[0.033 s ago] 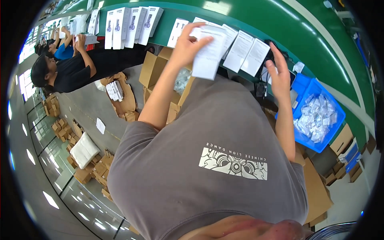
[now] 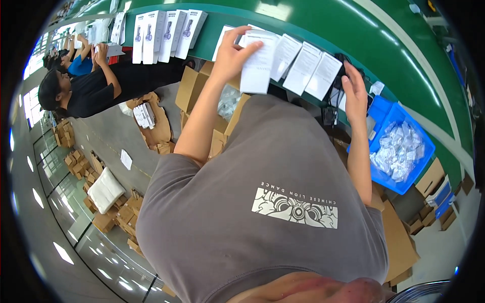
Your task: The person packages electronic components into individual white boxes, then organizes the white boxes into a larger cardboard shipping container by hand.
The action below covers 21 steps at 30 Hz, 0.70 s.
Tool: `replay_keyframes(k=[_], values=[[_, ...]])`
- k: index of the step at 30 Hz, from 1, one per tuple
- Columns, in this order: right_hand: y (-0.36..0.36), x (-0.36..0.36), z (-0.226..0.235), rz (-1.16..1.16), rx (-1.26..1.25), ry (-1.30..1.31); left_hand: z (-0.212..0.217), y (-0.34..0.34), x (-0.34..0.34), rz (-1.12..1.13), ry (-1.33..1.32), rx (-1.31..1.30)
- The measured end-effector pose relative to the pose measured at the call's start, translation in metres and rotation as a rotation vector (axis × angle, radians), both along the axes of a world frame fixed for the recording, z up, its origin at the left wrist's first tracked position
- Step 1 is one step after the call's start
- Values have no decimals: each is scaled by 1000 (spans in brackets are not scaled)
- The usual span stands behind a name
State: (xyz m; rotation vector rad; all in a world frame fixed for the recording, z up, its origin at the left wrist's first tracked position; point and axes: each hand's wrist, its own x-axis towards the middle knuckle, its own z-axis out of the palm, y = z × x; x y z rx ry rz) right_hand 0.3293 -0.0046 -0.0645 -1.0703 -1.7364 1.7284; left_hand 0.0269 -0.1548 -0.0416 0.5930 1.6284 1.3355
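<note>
My left hand (image 2: 233, 56) grips a white printed box (image 2: 256, 68) by its upper left edge, thumb on its face. Two white boxes (image 2: 302, 65) (image 2: 324, 76) and another one (image 2: 286, 55) lean in a row just right of it on the green work surface (image 2: 318, 22). Beyond the row's right end is my right hand (image 2: 356, 93), thumb and fingers apart, with nothing visible in it. It hovers close to a bundle of black cables (image 2: 334, 98). More white boxes are partly hidden behind my left hand.
To the right, a blue bin (image 2: 382, 108) holds many small clear bags (image 2: 399, 151). Several upright white boxes (image 2: 172, 35) stand at the far left of the table. An open carton (image 2: 191, 88) is below my left forearm. A co-worker (image 2: 96, 96) stands at left.
My left hand has shifted slightly left with the box, uncovering more of the box beside it. My right hand has dropped a little, its fingers drawn in slightly.
</note>
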Motion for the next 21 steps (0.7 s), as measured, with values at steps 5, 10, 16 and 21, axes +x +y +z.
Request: replay_keyframes(k=[5, 10, 16, 21], values=[[-1, 23, -137, 47, 116, -572, -116, 35, -56, -216, 538, -270], [-1, 19, -123, 238, -159, -541, -162, 67, -62, -204, 888, -160], [7, 17, -67, 89, -78, -766, -191, 209, -207, -63, 1061, 227], [17, 56, -68, -341, 159, -605, -213, 274, -265, -561, 375, 179]])
